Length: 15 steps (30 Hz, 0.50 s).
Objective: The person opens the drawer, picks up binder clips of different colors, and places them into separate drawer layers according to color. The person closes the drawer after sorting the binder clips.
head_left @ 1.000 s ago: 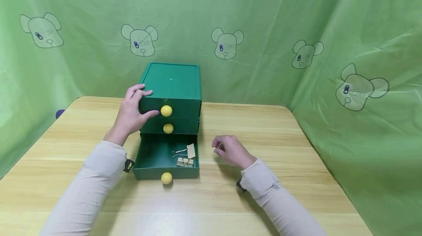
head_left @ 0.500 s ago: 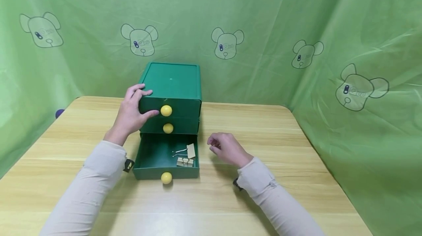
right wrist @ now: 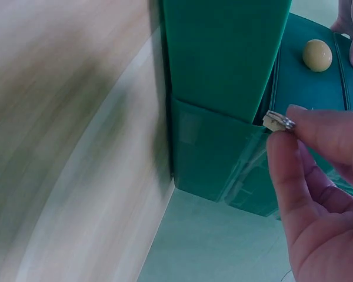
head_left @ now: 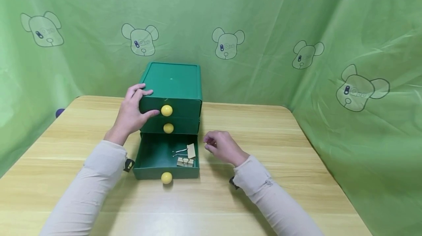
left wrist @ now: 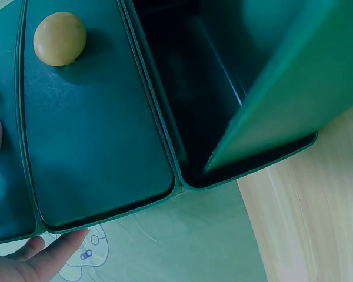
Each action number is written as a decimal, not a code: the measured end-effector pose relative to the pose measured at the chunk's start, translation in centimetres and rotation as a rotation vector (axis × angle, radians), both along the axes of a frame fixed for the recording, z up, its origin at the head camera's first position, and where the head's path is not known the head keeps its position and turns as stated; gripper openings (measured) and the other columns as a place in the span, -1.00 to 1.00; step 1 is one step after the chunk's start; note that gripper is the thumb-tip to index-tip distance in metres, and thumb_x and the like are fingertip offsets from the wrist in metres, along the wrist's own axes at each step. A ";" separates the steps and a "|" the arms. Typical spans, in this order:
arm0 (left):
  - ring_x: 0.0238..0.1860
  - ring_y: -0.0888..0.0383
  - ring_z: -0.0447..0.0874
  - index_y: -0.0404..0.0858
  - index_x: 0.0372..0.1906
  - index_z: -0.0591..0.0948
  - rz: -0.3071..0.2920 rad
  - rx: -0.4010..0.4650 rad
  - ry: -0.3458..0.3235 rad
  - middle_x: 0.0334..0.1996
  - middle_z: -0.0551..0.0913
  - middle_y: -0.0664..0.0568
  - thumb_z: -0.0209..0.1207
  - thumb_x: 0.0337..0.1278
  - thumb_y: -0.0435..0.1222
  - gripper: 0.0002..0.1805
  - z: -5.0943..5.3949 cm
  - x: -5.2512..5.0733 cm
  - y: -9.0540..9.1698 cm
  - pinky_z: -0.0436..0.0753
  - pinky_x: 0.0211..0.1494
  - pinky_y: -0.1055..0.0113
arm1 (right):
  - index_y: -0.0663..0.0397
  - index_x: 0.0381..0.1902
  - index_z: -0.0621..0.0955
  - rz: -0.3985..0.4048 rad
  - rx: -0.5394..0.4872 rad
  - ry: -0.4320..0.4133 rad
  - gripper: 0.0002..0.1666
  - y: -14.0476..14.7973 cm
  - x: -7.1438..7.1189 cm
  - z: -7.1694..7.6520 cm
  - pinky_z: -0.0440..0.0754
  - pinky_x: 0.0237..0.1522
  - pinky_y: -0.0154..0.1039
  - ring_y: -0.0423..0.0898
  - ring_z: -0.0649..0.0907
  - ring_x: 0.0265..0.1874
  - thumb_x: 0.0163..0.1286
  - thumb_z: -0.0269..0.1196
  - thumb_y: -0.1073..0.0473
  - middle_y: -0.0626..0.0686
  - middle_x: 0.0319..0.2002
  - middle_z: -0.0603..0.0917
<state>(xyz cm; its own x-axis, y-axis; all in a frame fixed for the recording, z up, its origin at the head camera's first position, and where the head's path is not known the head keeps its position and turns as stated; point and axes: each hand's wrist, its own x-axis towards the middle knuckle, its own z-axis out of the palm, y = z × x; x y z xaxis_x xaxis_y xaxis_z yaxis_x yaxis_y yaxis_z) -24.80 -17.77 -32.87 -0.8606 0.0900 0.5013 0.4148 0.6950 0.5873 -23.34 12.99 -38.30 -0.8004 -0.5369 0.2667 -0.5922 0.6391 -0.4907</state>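
A green drawer unit (head_left: 173, 80) has three yellow-knobbed drawers, and its bottom drawer (head_left: 155, 173) is pulled out. My left hand (head_left: 130, 113) grips the unit's upper left corner, thumb on the top drawer's front beside the knob (head_left: 166, 110) and fingers over the top and side. Inside the bottom drawer, at its right, lie a cream binder clip (head_left: 191, 151) with its wire handles out and a smaller binder clip (head_left: 185, 162). Just right of this drawer, my right hand (head_left: 225, 147) pinches a tiny cream binder clip (right wrist: 275, 122) with silver wire between thumb and forefinger, above the table.
The wooden table (head_left: 257, 122) extends to both sides and in front of the unit. A green curtain (head_left: 257, 16) printed with bear heads hangs behind and on the right. Something purple (head_left: 59, 113) shows past the table's left edge.
My right hand has moved left and slightly away from me, closer to the pulled-out drawer. The left hand, the drawer and the clips inside it have stayed put.
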 end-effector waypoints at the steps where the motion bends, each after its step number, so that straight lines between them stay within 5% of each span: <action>1: 0.36 -0.28 0.15 -0.30 0.26 0.43 0.001 -0.001 0.001 0.41 0.14 -0.16 0.42 0.03 -0.27 -0.33 0.0 0.0 0.0 0.31 0.31 -0.18 | 0.16 -0.32 0.65 0.003 -0.001 0.005 -0.89 -0.1 0.0 0.0 0.63 -0.31 -0.39 -0.15 0.65 -0.38 0.21 0.33 0.43 0.06 -0.35 0.69; 15: 0.36 -0.28 0.15 -0.29 0.25 0.43 -0.004 0.006 -0.003 0.41 0.14 -0.15 0.42 0.03 -0.28 -0.34 0.0 -0.1 0.0 0.32 0.31 -0.17 | 0.18 -0.31 0.66 0.004 0.002 -0.008 -0.90 -1.3 0.1 0.6 0.64 -0.31 -0.39 -0.15 0.64 -0.38 0.22 0.34 0.41 0.02 -0.34 0.68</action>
<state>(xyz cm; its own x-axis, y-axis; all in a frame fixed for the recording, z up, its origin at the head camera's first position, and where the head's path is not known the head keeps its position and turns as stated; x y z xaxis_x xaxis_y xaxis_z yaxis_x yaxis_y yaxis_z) -24.86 -17.80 -32.88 -0.8617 0.0900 0.4993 0.4156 0.6897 0.5929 -23.22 11.65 -37.65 -0.8003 -0.5404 0.2597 -0.5909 0.6376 -0.4943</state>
